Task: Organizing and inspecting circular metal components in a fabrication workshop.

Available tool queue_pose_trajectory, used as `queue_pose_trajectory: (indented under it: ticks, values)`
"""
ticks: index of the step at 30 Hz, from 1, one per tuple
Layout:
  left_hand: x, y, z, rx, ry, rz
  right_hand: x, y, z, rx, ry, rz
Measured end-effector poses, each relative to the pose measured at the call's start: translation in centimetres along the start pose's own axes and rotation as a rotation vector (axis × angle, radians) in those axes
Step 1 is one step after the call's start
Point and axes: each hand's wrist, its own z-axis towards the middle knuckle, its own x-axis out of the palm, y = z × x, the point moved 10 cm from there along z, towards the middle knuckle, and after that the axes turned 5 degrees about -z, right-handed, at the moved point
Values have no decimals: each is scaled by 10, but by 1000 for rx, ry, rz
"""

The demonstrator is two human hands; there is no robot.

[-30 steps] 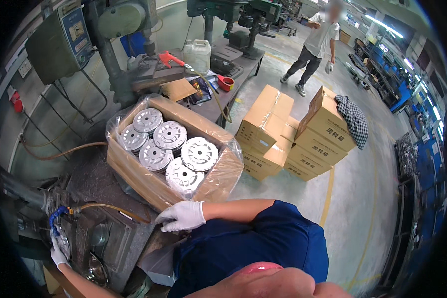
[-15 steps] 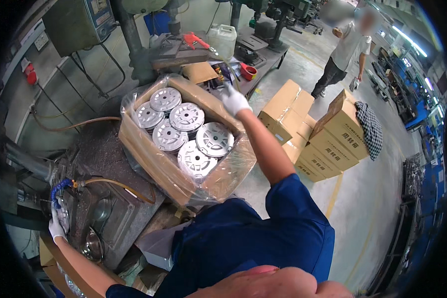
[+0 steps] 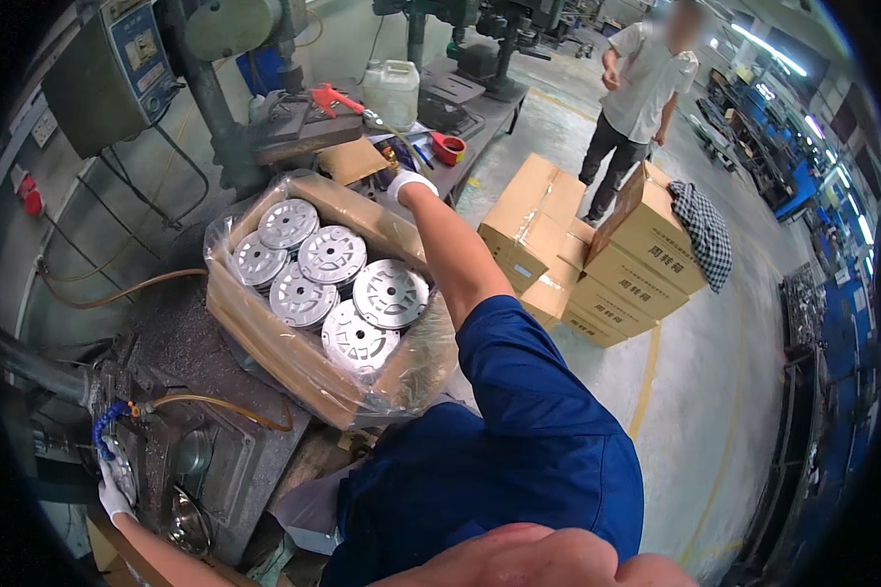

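Note:
Both hands wear white gloves. At the lower left, my left hand (image 3: 115,492) grips the near edge of a round metal disc (image 3: 123,472) on the machine fixture, beside a blue segmented coolant hose (image 3: 108,423). My right hand (image 3: 411,186) reaches across to the bench's near edge, by small items next to a brown cardboard flap (image 3: 351,159); its fingertips are blurred and partly hidden. Between my arms stands a plastic-lined carton (image 3: 248,339) with several stacked silver slotted discs (image 3: 332,254).
A red air gun (image 3: 335,100), a white jug (image 3: 392,94) and a red tape roll (image 3: 448,149) lie on the far bench. Stacked cartons (image 3: 646,256) stand to the right, a checked cloth (image 3: 703,235) on top. Another person (image 3: 640,88) stands behind them.
My view has shifted, so the scene sits further left. My right hand has moved from above the carton's far edge to the bench items. My left hand stays at the disc.

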Motion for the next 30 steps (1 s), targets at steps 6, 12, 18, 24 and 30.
queue_pose_trajectory:
  ticks: [6, 12, 18, 24, 30]
  values:
    - [10, -18, -3, 4, 20, 12, -22, 9, -39, -115, -145, 52]
    - [7, -10, -9, -9, -34, -68, -16, 65, -201, -546, -140, 213]
    - [1, 14, 11, -2, -42, 63, 32, 97, -320, -821, 317, 234]
    - [-16, 27, 38, 37, -222, 125, 49, 101, -335, -887, 295, 233]
    - [-34, 32, 34, 75, -282, -10, 66, 114, -348, -875, 360, 182]
